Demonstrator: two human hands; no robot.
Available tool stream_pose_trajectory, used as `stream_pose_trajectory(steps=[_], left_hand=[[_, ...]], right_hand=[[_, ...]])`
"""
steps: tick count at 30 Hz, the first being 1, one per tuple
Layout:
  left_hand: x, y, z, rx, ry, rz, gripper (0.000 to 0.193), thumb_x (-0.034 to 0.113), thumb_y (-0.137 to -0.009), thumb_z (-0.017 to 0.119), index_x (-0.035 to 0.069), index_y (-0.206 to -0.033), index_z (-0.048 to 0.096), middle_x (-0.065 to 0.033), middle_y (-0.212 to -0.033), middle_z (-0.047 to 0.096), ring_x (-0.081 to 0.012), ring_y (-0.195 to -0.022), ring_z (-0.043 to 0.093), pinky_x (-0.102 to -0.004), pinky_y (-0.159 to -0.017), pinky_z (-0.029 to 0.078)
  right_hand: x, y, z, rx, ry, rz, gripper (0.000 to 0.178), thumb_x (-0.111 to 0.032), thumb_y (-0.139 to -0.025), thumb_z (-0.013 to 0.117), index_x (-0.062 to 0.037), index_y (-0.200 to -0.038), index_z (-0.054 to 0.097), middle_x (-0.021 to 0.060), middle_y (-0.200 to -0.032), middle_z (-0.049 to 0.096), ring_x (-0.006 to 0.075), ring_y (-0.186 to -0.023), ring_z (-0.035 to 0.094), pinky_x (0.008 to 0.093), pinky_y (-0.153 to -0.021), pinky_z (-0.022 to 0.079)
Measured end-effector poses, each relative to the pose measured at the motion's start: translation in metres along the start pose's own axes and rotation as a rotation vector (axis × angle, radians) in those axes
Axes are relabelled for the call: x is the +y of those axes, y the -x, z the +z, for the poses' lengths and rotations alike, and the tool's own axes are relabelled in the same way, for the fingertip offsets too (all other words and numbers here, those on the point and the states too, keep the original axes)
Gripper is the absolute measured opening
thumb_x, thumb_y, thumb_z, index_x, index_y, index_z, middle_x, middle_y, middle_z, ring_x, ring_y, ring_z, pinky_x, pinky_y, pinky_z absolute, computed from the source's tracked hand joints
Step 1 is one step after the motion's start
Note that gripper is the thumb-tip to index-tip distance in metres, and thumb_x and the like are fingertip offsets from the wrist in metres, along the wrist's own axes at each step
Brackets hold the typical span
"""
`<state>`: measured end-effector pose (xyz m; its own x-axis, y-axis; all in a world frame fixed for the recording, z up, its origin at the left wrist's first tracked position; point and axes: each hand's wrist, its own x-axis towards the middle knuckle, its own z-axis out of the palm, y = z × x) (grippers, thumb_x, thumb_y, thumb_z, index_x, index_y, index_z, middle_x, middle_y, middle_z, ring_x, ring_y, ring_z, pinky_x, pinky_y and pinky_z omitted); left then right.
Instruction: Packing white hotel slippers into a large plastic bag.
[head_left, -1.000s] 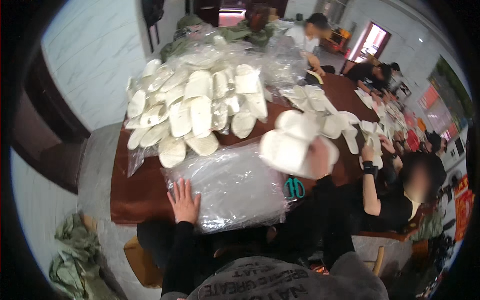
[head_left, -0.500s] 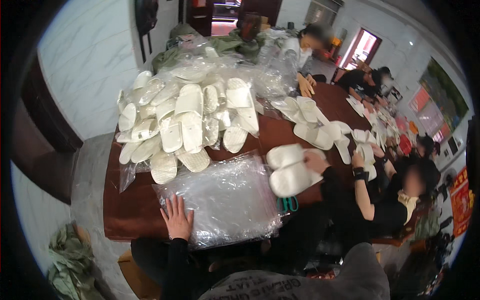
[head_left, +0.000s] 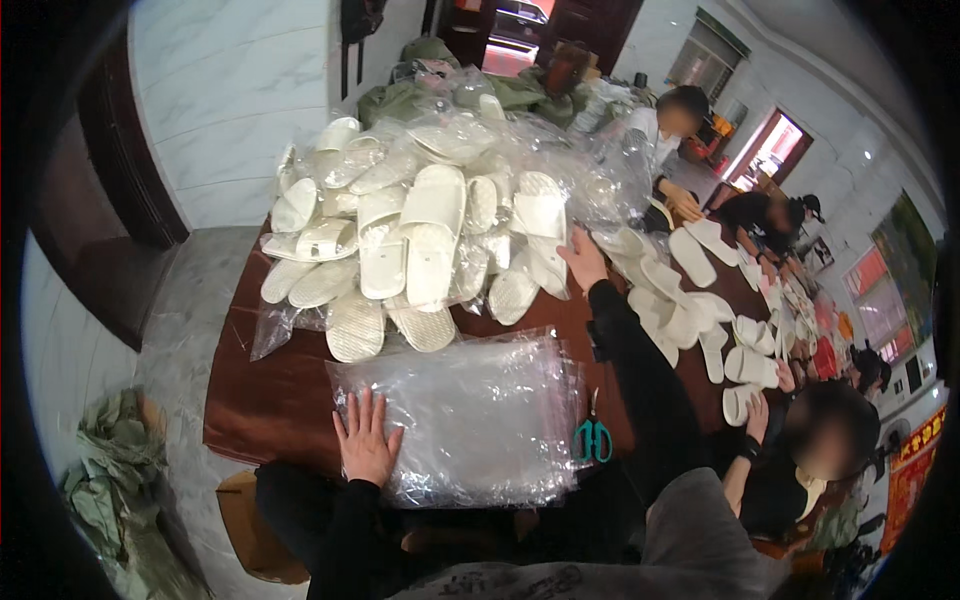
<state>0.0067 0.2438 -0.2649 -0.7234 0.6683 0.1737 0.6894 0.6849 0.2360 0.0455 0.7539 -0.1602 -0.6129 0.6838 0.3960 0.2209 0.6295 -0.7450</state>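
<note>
My left hand [head_left: 369, 440] lies flat, fingers spread, on the left edge of a stack of clear plastic bags [head_left: 470, 430]. My right hand [head_left: 584, 262] reaches forward, its thumb and forefinger apart beside a bagged white slipper [head_left: 540, 215] at the right side of a pile. Whether the fingers touch that bag is hard to tell. Several white slippers in clear bags [head_left: 435, 240] make up the pile beyond the stack. Loose white slippers [head_left: 655, 290] lie to the right of my right hand, partly hidden by my forearm.
Teal-handled scissors [head_left: 592, 440] lie right of the bag stack on the brown tabletop [head_left: 270, 410]. A co-worker [head_left: 815, 440] sits at the right, hands at white slippers [head_left: 750, 367]. Other people work farther along the table. A cardboard box [head_left: 255, 530] stands below at the left.
My right hand has left the white slippers beside the bag stack and moved forward to the pile's right side. Those slippers are gone from there, uncovering the scissors. My left hand stays flat.
</note>
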Motion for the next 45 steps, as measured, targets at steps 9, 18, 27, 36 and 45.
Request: stream_pose_trajectory(steps=[9,18,27,36,45], left_hand=[[-0.009,0.010,-0.004,0.026,0.032,-0.021,0.066,0.044,-0.089,0.056,0.012,-0.145,0.040,-0.0096,-0.156,0.027,-0.0323,-0.146,0.019,-0.0579,-0.116,0.011],[-0.011,0.010,0.000,0.074,0.030,-0.010,0.064,0.042,-0.089,0.057,0.012,-0.144,0.041,-0.0090,-0.155,0.030,-0.0319,-0.145,0.021,-0.0576,-0.116,0.013],[-0.018,0.015,0.010,0.133,-0.009,-0.011,0.063,0.045,-0.091,0.055,0.014,-0.144,0.042,-0.0066,-0.155,0.030,-0.0299,-0.145,0.023,-0.0564,-0.116,0.014],[-0.015,0.014,0.008,0.095,-0.032,0.008,0.062,0.041,-0.093,0.054,0.014,-0.146,0.038,-0.0072,-0.156,0.029,-0.0300,-0.145,0.021,-0.0561,-0.116,0.014],[-0.014,0.013,0.005,0.095,0.002,-0.002,0.064,0.040,-0.092,0.055,0.015,-0.147,0.035,-0.0064,-0.157,0.027,-0.0291,-0.146,0.019,-0.0558,-0.116,0.013]], right_hand=[[-0.046,0.006,-0.008,0.150,0.359,0.029,0.036,-0.025,-0.083,0.068,-0.0010,-0.109,0.063,0.0161,-0.096,0.068,0.0313,-0.092,0.064,0.0405,-0.082,0.047],[-0.125,0.059,-0.182,-0.136,-0.058,-0.146,0.025,-0.009,-0.089,0.064,0.0003,-0.112,0.061,0.0001,-0.098,0.064,0.0063,-0.088,0.055,0.0232,-0.080,0.045],[-0.205,0.109,-0.173,-0.708,-0.187,0.083,0.033,-0.003,-0.086,0.061,0.0040,-0.118,0.059,0.0039,-0.103,0.066,0.0097,-0.094,0.059,0.0249,-0.085,0.047],[-0.119,0.184,0.033,-0.485,0.708,-0.567,0.036,-0.021,-0.080,0.070,-0.0092,-0.113,0.059,0.0091,-0.107,0.061,0.0301,-0.107,0.054,0.0436,-0.090,0.043],[-0.079,0.245,-0.009,-0.034,0.176,0.069,0.020,-0.024,-0.095,0.056,-0.0055,-0.096,0.062,0.0074,-0.068,0.059,0.0216,-0.060,0.057,0.0344,-0.057,0.046]])
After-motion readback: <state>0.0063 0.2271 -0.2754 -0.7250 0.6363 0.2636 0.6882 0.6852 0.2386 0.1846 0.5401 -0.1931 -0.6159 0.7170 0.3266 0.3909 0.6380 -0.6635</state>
